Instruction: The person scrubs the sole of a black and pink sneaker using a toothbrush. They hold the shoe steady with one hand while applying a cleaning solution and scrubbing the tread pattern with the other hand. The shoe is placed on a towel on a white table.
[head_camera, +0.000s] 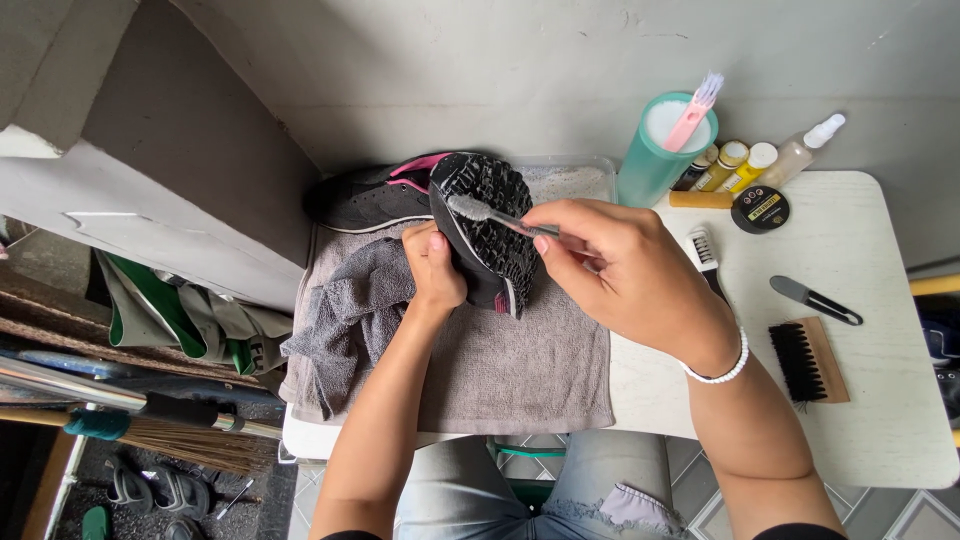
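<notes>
Black studded shoe sole faces us, held over grey towel at far side of white surface. Our left hand fingers clamp shoe edge; right hand fingers pinch toothbrush, bristles on sole. Wooden brush right.
</notes>
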